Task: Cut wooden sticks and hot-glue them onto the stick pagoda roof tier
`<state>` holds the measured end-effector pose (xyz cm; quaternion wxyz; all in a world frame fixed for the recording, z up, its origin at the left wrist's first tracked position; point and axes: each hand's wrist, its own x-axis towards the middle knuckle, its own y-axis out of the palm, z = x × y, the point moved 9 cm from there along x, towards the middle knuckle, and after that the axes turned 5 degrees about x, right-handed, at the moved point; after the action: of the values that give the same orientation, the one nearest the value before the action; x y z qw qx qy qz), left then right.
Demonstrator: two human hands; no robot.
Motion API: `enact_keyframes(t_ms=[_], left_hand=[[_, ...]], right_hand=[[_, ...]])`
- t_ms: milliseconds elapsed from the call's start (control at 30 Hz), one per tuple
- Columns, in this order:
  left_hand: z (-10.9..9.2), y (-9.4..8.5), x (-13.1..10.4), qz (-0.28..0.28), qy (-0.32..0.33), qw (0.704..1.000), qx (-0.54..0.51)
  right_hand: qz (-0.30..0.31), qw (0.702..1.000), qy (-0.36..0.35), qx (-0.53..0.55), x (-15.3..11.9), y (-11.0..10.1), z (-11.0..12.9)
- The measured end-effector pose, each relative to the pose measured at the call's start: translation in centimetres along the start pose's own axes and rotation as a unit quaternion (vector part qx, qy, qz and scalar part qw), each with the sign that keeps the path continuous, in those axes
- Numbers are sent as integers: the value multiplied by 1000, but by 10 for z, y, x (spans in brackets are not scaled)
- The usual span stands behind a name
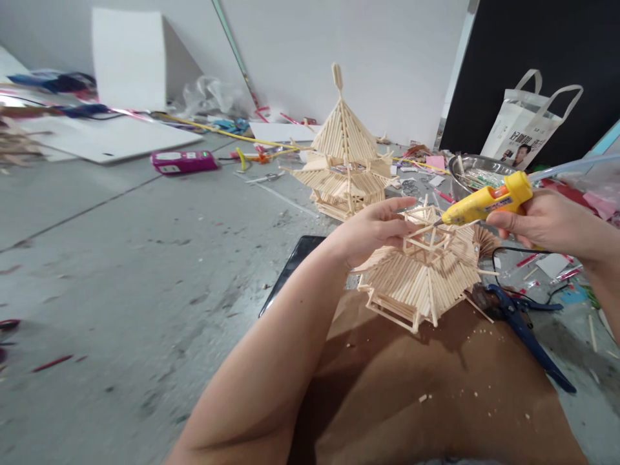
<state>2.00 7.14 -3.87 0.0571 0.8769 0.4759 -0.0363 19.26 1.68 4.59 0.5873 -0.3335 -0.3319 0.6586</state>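
Observation:
A small pagoda-like model of thin wooden sticks [411, 278] stands on brown paper in front of me, with a slatted roof and an open stick frame on top. My left hand [380, 226] is at the left of that upper frame, fingers closed on its edge; the fingertips are partly hidden. In my right hand [557, 219] is a yellow hot glue gun [489, 201], a clear glue stick running out of its back. The gun's nozzle points left and meets the top of the frame, close to my left fingertips. Behind stands a taller stick pagoda [346, 139] with a pointed roof.
Brown paper [436, 394] lies beneath the model. Blue-handled cutters [530, 336] lie at its right, a dark flat device [293, 268] at its left. A metal bowl [455, 169], a white bag [518, 132], a magenta tool [184, 161] and scraps lie on the grey floor.

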Motion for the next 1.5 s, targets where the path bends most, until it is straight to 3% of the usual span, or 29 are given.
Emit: enact_keyframes(t_ms=[167,333,533,767,967,1400,1500], left_hand=[[-2,1,-1,1,6,1000,-5],[-3,2,-2,-6,1,1000,-1],[-2,1,-3,-11,-6,1000,-10],[-4,1,-3,-13,-6,1000,-12],[-2,2,-2,12,10,999,-43],[3,13,3,57,-13,991,-120],[1,20,3,88,-17,988,-127]], right_hand=[[13,1000,6,15,1,1,-9],[4,999,-34,20,1,-2,-7],[-7,1000,10,-7,2,-2,-12],[-13,999,-9,-28,0,-3,0],[-23,998,-55,-11,1,-4,5],[-19,999,-31,17,2,-4,-2],[-12,999,-27,16,1,-3,-1]])
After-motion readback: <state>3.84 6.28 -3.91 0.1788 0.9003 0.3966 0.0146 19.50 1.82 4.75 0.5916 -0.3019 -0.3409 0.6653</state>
